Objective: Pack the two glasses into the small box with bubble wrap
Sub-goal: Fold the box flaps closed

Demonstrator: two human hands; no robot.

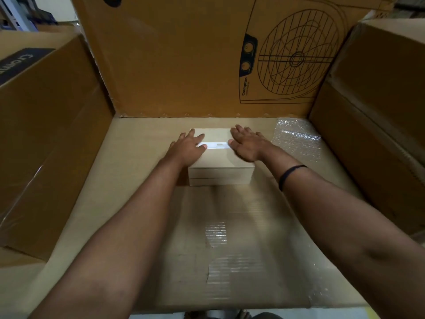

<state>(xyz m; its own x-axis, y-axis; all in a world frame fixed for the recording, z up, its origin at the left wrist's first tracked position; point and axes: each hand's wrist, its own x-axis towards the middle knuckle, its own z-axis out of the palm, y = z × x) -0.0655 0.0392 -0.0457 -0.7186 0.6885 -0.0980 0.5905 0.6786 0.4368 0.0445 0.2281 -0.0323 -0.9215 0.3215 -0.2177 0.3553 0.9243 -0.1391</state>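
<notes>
So, small box looks shut: how to pick it up without wrecking the glass

The small box (220, 171) sits mid-frame on a cardboard sheet (138, 203), lid down. Both hands lie on top of it. The left hand (187, 147) and the right hand (246, 146) have their fingers straight and spread, pressing flat rather than gripping anything, one at each end of a white strip (217, 145) across the lid. It could be tape or a label, the view's too soft to tell.

No glasses in sight, so my guess is they're inside. A loose sheet of bubble wrap (296, 139) lies just right of the box, toward the upper right.

Handling-wise: stiff card shell, probably light, but treat it as fragile because of what's likely in there. Smooth card can slip too. I'd take it by the two side walls, low down, one palm per side, and keep it level. Don't lift by the lid or that strip, and don't squeeze the top, since the padding inside can't be judged from out here
</notes>
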